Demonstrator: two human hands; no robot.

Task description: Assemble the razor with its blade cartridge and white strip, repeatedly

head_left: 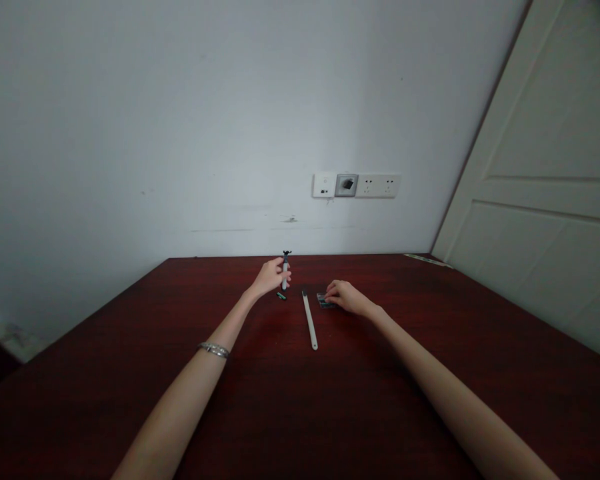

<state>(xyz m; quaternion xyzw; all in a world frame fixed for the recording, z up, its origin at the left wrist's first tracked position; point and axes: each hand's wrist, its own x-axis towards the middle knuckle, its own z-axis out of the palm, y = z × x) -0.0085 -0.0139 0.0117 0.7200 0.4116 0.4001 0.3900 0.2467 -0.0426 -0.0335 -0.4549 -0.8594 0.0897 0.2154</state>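
Observation:
My left hand [271, 275] grips a short white-and-grey razor handle [285, 275] and holds it upright, its dark forked head pointing up. Just below that hand, a small black-and-green piece [281, 296], which looks like a razor cartridge, lies on the table. My right hand [347, 296] has its fingers curled down and closed on a small clear plastic case [324, 301] resting on the tabletop. Dark shapes show through the case, but my fingers hide part of it. Between my hands lies a long white stick [310, 323] with a dark tip at its far end.
The dark red wooden table [260, 400] reaches back to a pale wall [230, 133]. Wall sockets [379, 186] are set above its far edge. A thin pale strip [429, 261] lies at the far right corner, near a white panelled door [540, 187].

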